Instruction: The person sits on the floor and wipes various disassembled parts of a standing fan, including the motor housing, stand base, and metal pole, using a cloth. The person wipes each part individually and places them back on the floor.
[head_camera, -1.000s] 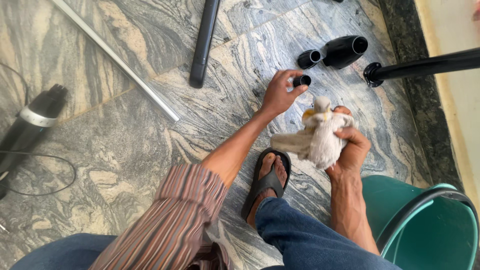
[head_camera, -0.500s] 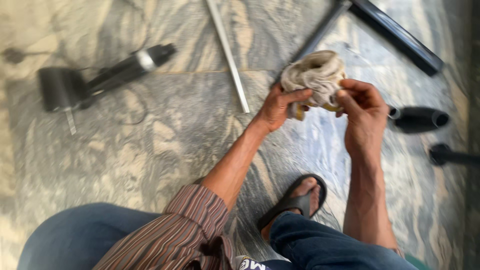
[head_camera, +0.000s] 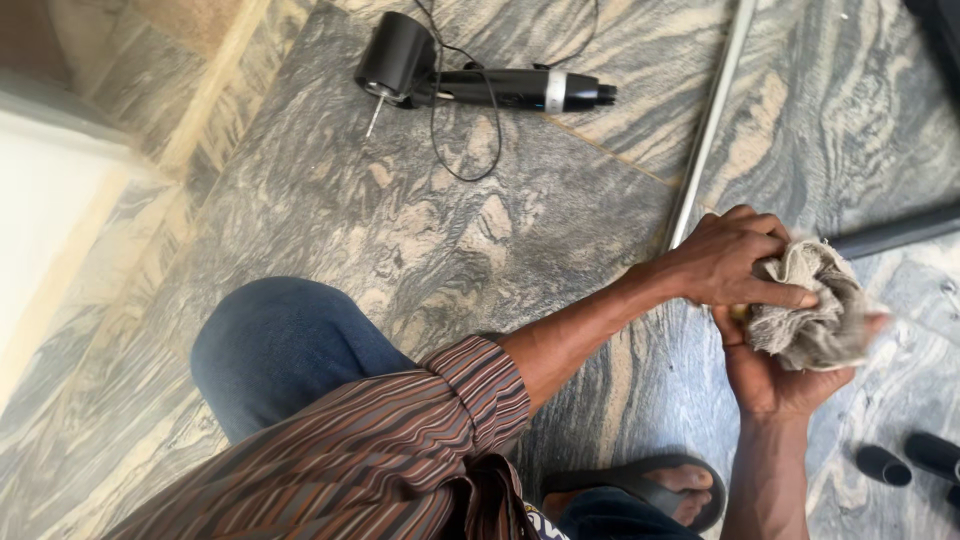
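A crumpled grey-white rag (head_camera: 815, 315) is bunched between both my hands over the marble floor. My left hand (head_camera: 725, 262) grips it from above, fingers closed over the top. My right hand (head_camera: 775, 375) cups it from below, palm up. Something small and yellowish shows between the hands under the rag; I cannot tell what it is. My left sleeve is striped brown.
A black motor unit with a handle and cord (head_camera: 470, 85) lies at the top. A long metal rod (head_camera: 705, 125) runs down toward my hands. A black bar (head_camera: 890, 232) lies right, small black caps (head_camera: 905, 460) lower right. My sandalled foot (head_camera: 650, 490) is below.
The view has swung left, so the hands and rag now sit at the right. Both hands stay closed around the rag, now bunched more tightly between them.
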